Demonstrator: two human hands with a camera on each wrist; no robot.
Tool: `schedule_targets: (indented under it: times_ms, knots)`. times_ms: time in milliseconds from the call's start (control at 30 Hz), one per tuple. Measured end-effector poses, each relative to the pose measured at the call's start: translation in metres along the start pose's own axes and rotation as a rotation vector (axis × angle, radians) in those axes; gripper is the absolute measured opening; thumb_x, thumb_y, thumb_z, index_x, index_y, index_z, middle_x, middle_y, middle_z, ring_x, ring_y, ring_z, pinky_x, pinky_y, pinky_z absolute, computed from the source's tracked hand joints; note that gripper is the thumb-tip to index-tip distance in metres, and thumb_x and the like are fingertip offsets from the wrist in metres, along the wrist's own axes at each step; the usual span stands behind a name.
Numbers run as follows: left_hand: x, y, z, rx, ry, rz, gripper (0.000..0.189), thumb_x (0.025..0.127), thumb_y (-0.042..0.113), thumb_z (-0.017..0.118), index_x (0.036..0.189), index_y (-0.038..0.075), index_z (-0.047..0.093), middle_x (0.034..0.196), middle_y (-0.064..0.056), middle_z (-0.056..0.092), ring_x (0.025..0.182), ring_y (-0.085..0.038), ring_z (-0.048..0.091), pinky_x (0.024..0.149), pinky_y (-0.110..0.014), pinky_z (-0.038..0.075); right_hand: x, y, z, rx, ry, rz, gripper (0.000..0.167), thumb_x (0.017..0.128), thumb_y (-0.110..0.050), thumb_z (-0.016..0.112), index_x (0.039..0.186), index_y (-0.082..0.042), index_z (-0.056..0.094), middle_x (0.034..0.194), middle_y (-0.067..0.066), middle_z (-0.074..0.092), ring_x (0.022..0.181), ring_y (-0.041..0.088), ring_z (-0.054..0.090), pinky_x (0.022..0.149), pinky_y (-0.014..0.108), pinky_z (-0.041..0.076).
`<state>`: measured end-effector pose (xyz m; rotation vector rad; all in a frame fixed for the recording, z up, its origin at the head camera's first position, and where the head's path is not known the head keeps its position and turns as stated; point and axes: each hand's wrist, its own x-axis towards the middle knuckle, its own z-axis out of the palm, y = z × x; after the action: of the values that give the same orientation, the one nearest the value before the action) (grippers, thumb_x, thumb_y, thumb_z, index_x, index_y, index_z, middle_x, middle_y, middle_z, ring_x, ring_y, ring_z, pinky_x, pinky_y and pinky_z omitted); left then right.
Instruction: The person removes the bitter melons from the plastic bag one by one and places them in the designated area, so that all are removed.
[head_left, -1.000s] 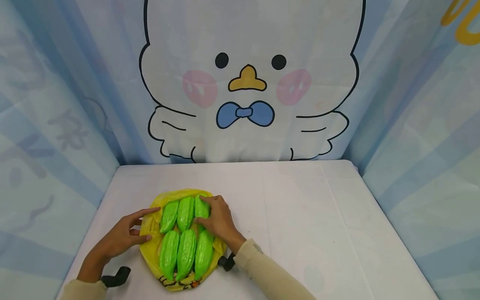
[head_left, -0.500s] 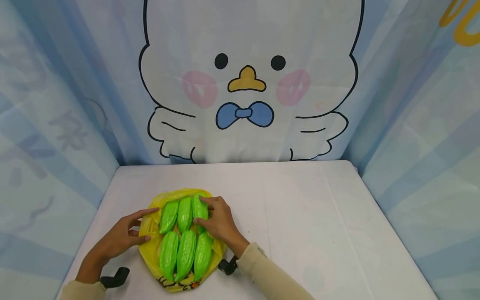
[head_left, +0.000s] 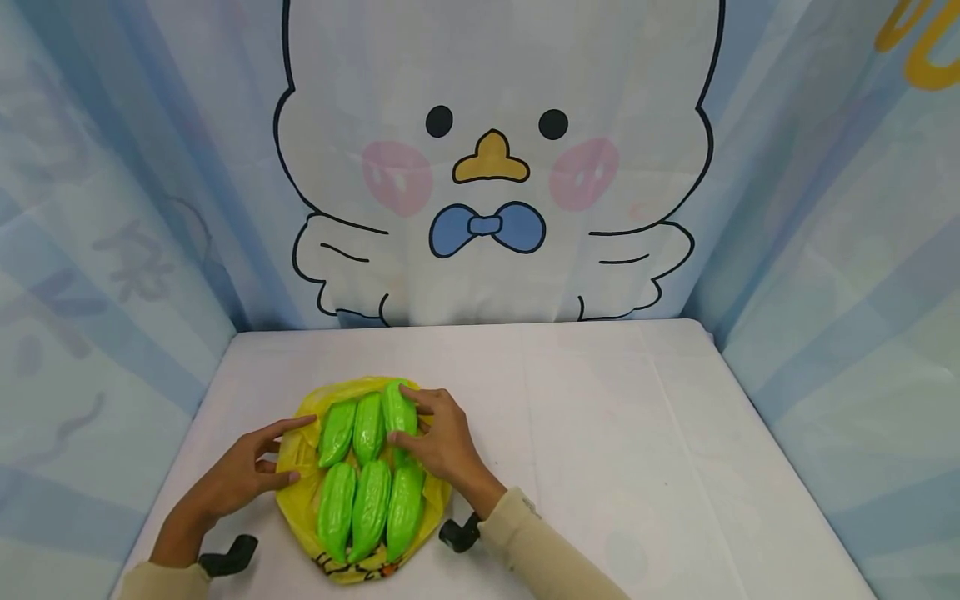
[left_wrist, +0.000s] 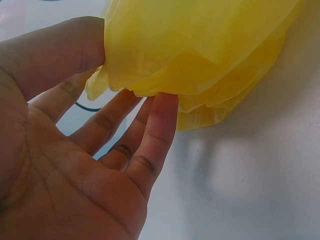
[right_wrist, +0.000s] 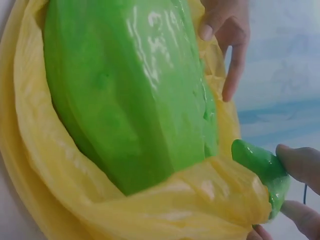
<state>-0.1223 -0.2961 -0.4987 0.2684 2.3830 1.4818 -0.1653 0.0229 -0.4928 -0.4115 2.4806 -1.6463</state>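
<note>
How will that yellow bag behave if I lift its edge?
The yellow bag probably flops, since its edge looks thin and creased. It may sag under the green pieces inside its rim, whose glossy surfaces could slide.

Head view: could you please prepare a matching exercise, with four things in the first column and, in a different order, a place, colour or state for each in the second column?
Column 1
1. left hand
2. right hand
3. plastic bag
4. bow tie

Column 2
A. pinches the rightmost green piece of the upper row
B. blue, drawn on the backdrop
C. touches the bag's left edge
D. yellow, under the green pieces

Right pairs: 1-C; 2-A; 3-D; 4-B
</note>
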Motion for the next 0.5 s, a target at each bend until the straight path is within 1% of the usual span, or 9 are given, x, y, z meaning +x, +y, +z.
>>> schedule_targets:
  times_ms: [100,233,300,400,500]
  knots:
    - [0.0,0.0,0.0,0.002,0.0,-0.002,0.079,0.095,0.015,0.078,0.163,0.004,0.04,0.161,-0.035,0.039,0.113,-0.025,0.064,0.083,-0.026,0.062,-0.001,0.001,-0.004,0.033,0.01,-0.011,0.068,0.091,-0.017,0.086,0.153,-0.021,0.058,0.144,0.012,0.054,0.127,0.026,0.062,0.105,0.034,0.057]
    - [-0.001,0.0,-0.001,0.02,0.006,0.001,0.077,0.096,0.017,0.078,0.162,0.004,0.04,0.16,-0.034,0.041,0.111,-0.02,0.064,0.083,-0.026,0.061,-0.001,0.002,-0.008,0.066,0.029,0.001,0.069,0.091,-0.015,0.086,0.153,-0.022,0.058,0.145,0.011,0.054,0.128,0.026,0.06,0.107,0.037,0.056]
    - [-0.001,0.0,-0.001,0.023,0.006,0.003,0.077,0.096,0.017,0.077,0.162,0.003,0.04,0.16,-0.034,0.041,0.112,-0.021,0.064,0.083,-0.026,0.061,-0.001,0.003,-0.01,0.074,0.041,0.007,0.069,0.091,-0.015,0.086,0.153,-0.023,0.058,0.146,0.011,0.054,0.128,0.026,0.06,0.107,0.038,0.056]
    - [0.0,-0.001,-0.001,0.027,0.005,0.001,0.077,0.096,0.017,0.078,0.163,0.004,0.04,0.16,-0.034,0.041,0.115,-0.026,0.063,0.083,-0.026,0.061,-0.002,0.006,-0.014,0.081,0.064,0.016,0.069,0.09,-0.016,0.087,0.153,-0.024,0.059,0.147,0.009,0.054,0.129,0.027,0.06,0.107,0.039,0.057]
    - [0.0,-0.001,0.0,0.026,0.005,-0.005,0.078,0.096,0.017,0.078,0.163,0.004,0.04,0.16,-0.034,0.041,0.115,-0.029,0.063,0.083,-0.026,0.061,-0.003,0.008,-0.017,0.084,0.087,0.02,0.069,0.09,-0.016,0.087,0.153,-0.025,0.059,0.148,0.009,0.054,0.13,0.026,0.059,0.107,0.039,0.057]
